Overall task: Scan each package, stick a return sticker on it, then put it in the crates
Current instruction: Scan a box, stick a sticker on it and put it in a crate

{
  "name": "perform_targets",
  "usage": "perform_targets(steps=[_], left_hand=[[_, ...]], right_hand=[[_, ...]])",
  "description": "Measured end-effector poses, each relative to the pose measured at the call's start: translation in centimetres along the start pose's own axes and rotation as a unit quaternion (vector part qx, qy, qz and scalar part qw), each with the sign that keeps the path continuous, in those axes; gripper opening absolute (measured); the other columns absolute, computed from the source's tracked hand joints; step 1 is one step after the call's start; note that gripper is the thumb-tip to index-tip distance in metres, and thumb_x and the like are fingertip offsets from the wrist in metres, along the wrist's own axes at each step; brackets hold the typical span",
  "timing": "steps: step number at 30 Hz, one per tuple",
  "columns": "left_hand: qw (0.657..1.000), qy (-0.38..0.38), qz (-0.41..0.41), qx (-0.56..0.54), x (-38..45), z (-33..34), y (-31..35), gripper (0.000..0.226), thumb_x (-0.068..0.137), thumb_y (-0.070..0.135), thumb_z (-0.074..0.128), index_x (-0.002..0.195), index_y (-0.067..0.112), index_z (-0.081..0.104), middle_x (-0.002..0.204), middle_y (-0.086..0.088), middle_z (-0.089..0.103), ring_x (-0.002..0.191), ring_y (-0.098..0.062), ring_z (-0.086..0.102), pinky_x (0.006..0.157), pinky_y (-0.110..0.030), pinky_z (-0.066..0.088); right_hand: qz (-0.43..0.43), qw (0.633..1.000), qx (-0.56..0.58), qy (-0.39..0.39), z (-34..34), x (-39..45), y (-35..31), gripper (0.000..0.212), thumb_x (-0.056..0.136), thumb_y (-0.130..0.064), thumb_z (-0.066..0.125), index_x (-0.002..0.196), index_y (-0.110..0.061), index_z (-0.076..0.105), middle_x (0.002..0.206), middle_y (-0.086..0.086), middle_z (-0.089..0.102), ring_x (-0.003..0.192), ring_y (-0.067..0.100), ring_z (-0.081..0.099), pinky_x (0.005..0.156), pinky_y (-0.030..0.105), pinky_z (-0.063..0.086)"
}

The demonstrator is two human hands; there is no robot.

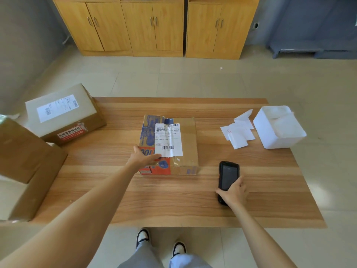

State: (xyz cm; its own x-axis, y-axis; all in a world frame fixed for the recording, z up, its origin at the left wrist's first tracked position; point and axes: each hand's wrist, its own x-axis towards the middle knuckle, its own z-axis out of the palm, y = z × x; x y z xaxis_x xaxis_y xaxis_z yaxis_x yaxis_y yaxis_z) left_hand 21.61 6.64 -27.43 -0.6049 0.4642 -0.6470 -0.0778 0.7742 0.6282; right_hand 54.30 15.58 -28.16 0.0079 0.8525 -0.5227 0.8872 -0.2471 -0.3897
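Note:
A flat cardboard package [186,144] with blue and orange print lies in the middle of the wooden table [173,200]. A white shipping label [168,140] with barcodes covers its top. My left hand [144,156] rests flat on the package's near left corner, fingers touching the label's lower edge. To the right of the package, my right hand [233,192] grips the lower end of a black handheld scanner [228,176], whose screen faces up just above the tabletop. White return stickers [239,132] lie loose at the table's right.
A white plastic bin [278,128] stands at the table's right end beside the stickers. A labelled cardboard box [63,113] sits at the far left corner, a larger brown box [23,167] nearer on the left. Wooden cabinets [154,26] line the back wall.

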Motion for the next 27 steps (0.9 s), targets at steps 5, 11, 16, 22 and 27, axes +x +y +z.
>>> perform_targets(steps=[5,11,16,22,27], left_hand=[[1.0,-0.011,0.024,0.002,-2.2,0.2,0.3,0.1,0.056,0.048,0.088,0.128,0.018,0.024,0.118,-0.007,0.06,0.101,-0.023,0.065,0.094,-0.039,0.049],[0.999,-0.005,0.047,0.012,-1.6,0.2,-0.3,0.081,0.068,0.045,0.082,0.121,0.016,0.027,0.109,-0.005,0.064,0.097,-0.019,0.066,0.089,-0.038,0.051],[0.999,0.005,0.048,0.003,-1.5,0.3,-0.4,0.08,0.066,0.047,0.083,0.117,0.016,0.029,0.107,-0.005,0.066,0.094,-0.019,0.067,0.085,-0.037,0.053],[0.998,0.02,0.063,0.003,-2.3,0.5,0.0,0.074,0.071,0.041,0.082,0.115,0.014,0.03,0.108,-0.006,0.061,0.096,-0.02,0.06,0.081,-0.032,0.049],[0.997,0.03,0.071,0.018,-2.8,0.6,0.2,0.079,0.071,0.043,0.081,0.123,0.011,0.03,0.108,-0.006,0.055,0.097,-0.021,0.056,0.083,-0.032,0.048]], right_hand=[[0.038,0.997,0.054,-0.031,0.0,1.0,-0.4,0.103,0.065,-0.037,0.085,0.14,0.001,0.025,0.136,0.02,0.044,0.122,0.036,0.045,0.095,0.042,0.044],[0.073,0.901,0.401,-0.152,-3.2,0.1,-3.3,0.042,0.071,-0.02,0.082,0.104,-0.009,0.056,0.097,0.01,0.063,0.088,0.024,0.059,0.078,0.034,0.048],[0.028,0.775,0.578,-0.254,-5.9,-3.0,-8.2,0.051,0.06,-0.012,0.08,0.108,-0.003,0.063,0.1,0.016,0.068,0.09,0.028,0.067,0.075,0.035,0.057],[-0.035,0.74,0.559,-0.373,-5.7,-6.7,-13.2,0.054,0.068,-0.005,0.073,0.117,0.004,0.053,0.106,0.022,0.062,0.083,0.029,0.069,0.062,0.029,0.058],[-0.023,0.765,0.504,-0.401,-2.8,-8.9,-13.4,0.069,0.074,0.002,0.069,0.135,0.008,0.038,0.109,0.028,0.056,0.082,0.031,0.066,0.059,0.032,0.058]])
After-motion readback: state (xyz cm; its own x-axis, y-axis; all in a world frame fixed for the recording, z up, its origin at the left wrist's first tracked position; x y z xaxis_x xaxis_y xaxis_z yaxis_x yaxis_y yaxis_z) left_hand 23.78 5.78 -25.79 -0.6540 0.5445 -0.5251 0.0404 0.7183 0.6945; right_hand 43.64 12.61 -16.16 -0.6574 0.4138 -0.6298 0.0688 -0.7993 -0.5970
